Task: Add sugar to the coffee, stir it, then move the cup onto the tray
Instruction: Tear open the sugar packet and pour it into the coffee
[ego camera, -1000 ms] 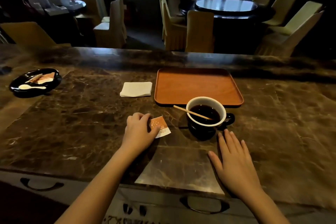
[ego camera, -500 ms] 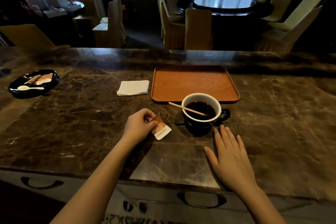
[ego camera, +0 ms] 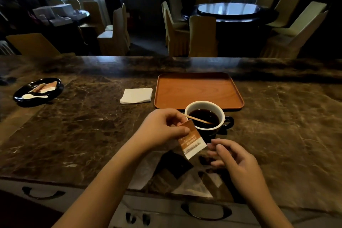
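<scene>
A dark cup [ego camera: 205, 105] with a white inside holds black coffee and stands on the marble counter just in front of the orange-brown tray [ego camera: 196, 89]. A wooden stir stick [ego camera: 196, 119] leans in the cup. My left hand [ego camera: 161, 127] pinches the top of an orange and white sugar packet [ego camera: 192, 139] and holds it lifted above the counter, left of the cup. My right hand [ego camera: 233, 157] hovers just right of the packet's lower end with fingers curled and apart, not touching it.
A folded white napkin [ego camera: 137, 95] lies left of the tray. A black plate [ego camera: 37, 91] with packets and a white spoon sits at the far left. Chairs and a round table stand beyond the counter. Drawer handles line the near edge.
My left hand has lifted the sugar packet off the counter. My right hand has risen from lying flat and moved in toward the packet.
</scene>
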`<state>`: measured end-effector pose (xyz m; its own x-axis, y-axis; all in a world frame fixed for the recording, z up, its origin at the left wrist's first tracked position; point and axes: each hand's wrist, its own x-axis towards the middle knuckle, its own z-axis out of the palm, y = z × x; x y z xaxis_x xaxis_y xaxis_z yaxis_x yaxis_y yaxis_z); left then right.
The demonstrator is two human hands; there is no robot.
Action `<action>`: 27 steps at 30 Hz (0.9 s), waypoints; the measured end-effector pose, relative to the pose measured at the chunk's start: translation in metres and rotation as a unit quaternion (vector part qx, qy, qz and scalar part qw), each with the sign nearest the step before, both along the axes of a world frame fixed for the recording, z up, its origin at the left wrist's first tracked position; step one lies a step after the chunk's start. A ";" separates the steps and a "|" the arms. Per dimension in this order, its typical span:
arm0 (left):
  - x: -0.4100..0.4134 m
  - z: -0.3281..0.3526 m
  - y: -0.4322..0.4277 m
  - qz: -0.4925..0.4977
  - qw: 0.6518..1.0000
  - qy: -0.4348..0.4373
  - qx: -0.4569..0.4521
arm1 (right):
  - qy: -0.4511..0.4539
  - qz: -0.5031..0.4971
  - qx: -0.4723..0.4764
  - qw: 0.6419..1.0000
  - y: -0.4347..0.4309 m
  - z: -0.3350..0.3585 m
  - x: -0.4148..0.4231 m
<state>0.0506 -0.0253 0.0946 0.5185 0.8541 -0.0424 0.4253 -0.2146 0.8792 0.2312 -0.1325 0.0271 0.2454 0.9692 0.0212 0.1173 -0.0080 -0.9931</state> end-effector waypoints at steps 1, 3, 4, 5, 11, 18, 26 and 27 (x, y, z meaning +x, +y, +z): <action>0.007 0.006 -0.001 -0.009 1.000 -0.012 0.000 | 0.080 0.031 -0.024 0.996 0.001 0.007 -0.002; 0.024 0.015 0.003 -0.015 1.000 -0.021 0.008 | 0.168 0.080 -0.068 0.980 0.008 0.019 -0.003; 0.032 0.018 0.005 -0.012 1.000 -0.024 0.015 | 0.195 0.089 -0.078 0.974 0.013 0.024 -0.004; 0.040 0.020 0.009 -0.008 0.999 -0.028 0.020 | 0.220 0.083 -0.077 0.969 0.019 0.027 -0.003; 0.070 0.026 0.035 0.013 0.999 -0.040 -0.001 | 0.274 0.005 -0.051 0.960 0.061 0.041 0.020; 0.082 0.032 0.069 -0.008 1.000 0.023 -0.016 | 0.181 0.015 -0.052 0.982 0.107 0.051 0.052; 0.082 0.023 0.093 0.009 0.997 0.066 -0.044 | 0.139 0.058 -0.093 0.984 0.139 0.048 0.071; 0.083 0.021 0.094 0.018 0.996 0.069 -0.044 | 0.137 0.062 -0.092 0.984 0.142 0.048 0.071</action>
<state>0.1339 0.0690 0.1157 0.4711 0.8620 -0.1872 0.5495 -0.1208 0.8267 0.3025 0.0094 0.0750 0.0973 0.9730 -0.2091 -0.1440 -0.1941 -0.9703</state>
